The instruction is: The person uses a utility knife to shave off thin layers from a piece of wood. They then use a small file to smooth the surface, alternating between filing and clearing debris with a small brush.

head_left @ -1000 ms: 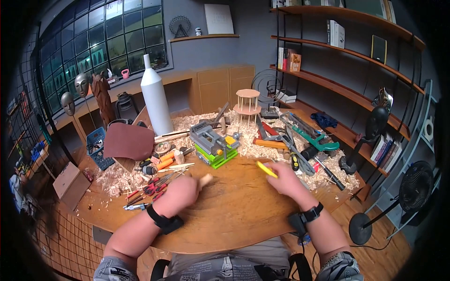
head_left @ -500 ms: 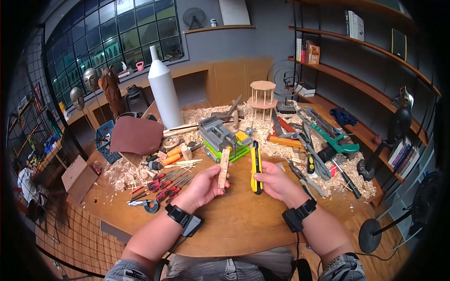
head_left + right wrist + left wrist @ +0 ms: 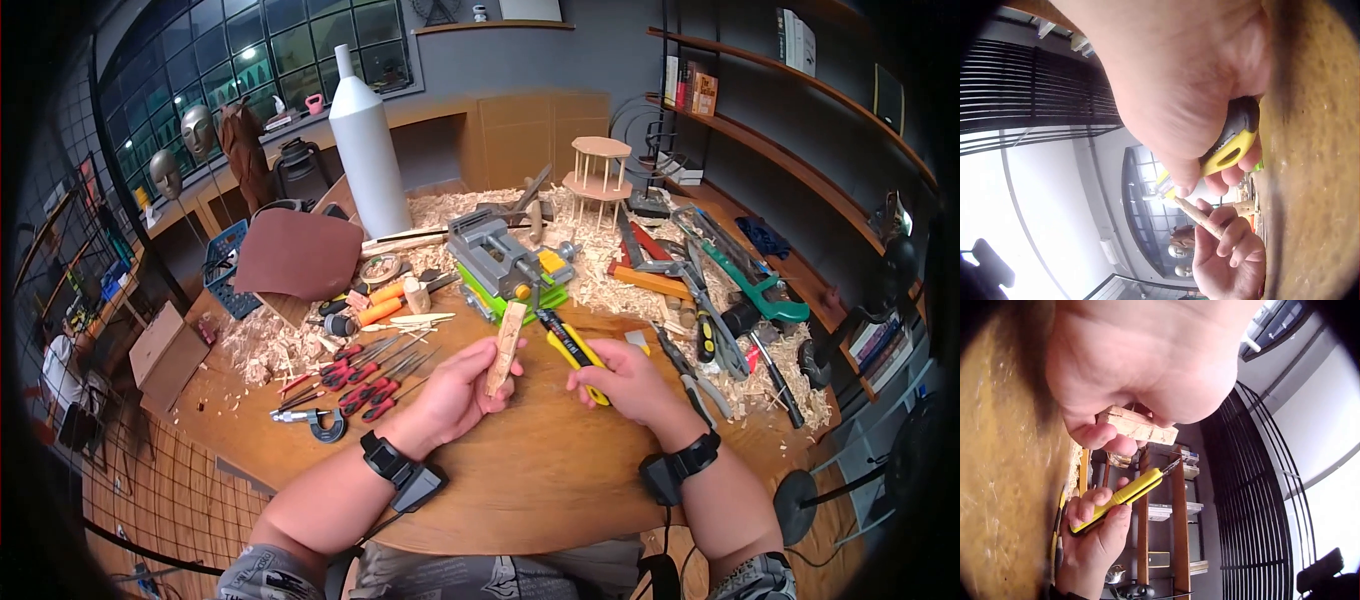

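Note:
My left hand (image 3: 462, 392) grips a short, flat strip of wood (image 3: 507, 345), held upright and slightly tilted between thumb and fingers. In the left wrist view the wood strip (image 3: 1141, 427) shows rough, marked faces. My right hand (image 3: 632, 382) holds a yellow and black utility knife (image 3: 580, 362), thumb along its body. Its blade end (image 3: 1171, 467) is out and points toward the wood, with a small gap between them in the left wrist view. Both hands are above the bare front of the wooden table (image 3: 540, 490).
Behind the hands stands a grey vise (image 3: 495, 250) on a green base. Red-handled files (image 3: 370, 385) and a micrometer (image 3: 325, 425) lie at left; pliers (image 3: 690, 370) and a green saw (image 3: 770, 305) at right. Wood shavings (image 3: 600, 235) cover the back, near a tall white bottle (image 3: 368, 150).
Both hands have come up from the table, turning the wood strip upright. The knife has swung from upright to tilted left, its blade end now showing near the wood. The head view has shifted.

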The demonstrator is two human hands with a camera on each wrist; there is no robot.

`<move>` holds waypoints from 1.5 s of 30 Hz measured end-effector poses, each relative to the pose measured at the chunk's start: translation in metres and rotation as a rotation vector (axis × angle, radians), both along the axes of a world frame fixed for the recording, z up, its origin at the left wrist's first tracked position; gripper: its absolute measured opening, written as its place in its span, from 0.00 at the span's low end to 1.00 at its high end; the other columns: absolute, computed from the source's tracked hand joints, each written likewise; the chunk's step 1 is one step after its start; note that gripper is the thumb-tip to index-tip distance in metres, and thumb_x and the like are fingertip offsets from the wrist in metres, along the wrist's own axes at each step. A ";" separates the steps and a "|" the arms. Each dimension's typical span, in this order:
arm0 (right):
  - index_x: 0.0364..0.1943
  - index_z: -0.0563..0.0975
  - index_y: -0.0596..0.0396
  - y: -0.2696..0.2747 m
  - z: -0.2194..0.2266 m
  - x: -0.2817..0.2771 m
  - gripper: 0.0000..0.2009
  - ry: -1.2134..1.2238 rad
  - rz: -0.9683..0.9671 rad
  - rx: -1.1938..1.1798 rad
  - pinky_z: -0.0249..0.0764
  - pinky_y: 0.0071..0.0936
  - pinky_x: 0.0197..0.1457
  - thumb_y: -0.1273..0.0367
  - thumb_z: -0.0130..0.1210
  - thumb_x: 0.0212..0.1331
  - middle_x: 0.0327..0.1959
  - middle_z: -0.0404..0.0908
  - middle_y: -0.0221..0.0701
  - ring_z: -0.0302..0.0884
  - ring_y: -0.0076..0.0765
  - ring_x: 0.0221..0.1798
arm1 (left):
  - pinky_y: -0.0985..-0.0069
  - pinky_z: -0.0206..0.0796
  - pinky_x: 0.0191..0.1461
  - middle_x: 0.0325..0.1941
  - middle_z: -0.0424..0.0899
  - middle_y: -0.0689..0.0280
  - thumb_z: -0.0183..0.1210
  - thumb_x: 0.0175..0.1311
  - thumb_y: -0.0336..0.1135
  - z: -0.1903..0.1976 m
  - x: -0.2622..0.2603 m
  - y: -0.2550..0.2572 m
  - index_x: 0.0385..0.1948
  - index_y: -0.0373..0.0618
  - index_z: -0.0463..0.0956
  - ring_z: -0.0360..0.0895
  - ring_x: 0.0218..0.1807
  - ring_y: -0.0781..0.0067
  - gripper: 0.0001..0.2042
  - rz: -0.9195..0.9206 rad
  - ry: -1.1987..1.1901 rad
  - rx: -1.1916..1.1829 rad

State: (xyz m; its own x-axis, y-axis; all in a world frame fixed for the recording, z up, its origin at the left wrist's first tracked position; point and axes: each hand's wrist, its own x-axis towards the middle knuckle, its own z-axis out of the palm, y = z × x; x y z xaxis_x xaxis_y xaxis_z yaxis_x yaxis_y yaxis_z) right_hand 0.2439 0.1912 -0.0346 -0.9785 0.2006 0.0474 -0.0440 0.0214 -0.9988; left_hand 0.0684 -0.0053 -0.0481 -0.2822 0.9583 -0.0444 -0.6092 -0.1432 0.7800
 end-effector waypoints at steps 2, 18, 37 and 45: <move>0.44 0.77 0.61 0.001 0.000 0.001 0.06 0.015 -0.042 -0.001 0.73 0.21 0.33 0.75 0.54 0.67 0.34 0.82 0.29 0.76 0.20 0.29 | 0.78 0.68 0.37 0.41 0.80 0.66 0.39 0.81 0.43 -0.002 -0.001 -0.002 0.62 0.42 0.68 0.72 0.32 0.75 0.19 -0.023 0.023 0.044; 0.40 0.79 0.60 0.004 -0.006 0.002 0.06 0.056 -0.221 0.133 0.74 0.19 0.31 0.74 0.63 0.62 0.28 0.81 0.25 0.78 0.19 0.29 | 0.74 0.72 0.37 0.36 0.80 0.65 0.42 0.79 0.38 -0.007 -0.001 -0.002 0.53 0.42 0.71 0.78 0.31 0.71 0.13 -0.030 -0.171 0.067; 0.48 0.77 0.63 0.004 -0.010 0.005 0.14 0.142 -0.303 0.528 0.72 0.33 0.55 0.65 0.58 0.67 0.42 0.80 0.38 0.77 0.38 0.49 | 0.80 0.53 0.24 0.24 0.65 0.72 0.34 0.78 0.60 0.001 0.008 -0.008 0.50 0.46 0.72 0.58 0.19 0.80 0.27 -0.162 -0.166 0.087; 0.49 0.76 0.62 0.003 -0.004 0.005 0.18 0.240 -0.358 0.800 0.71 0.34 0.54 0.65 0.63 0.61 0.43 0.75 0.40 0.76 0.44 0.47 | 0.81 0.48 0.22 0.19 0.62 0.74 0.31 0.79 0.61 0.010 0.010 -0.013 0.44 0.49 0.68 0.55 0.15 0.82 0.25 -0.374 -0.260 0.177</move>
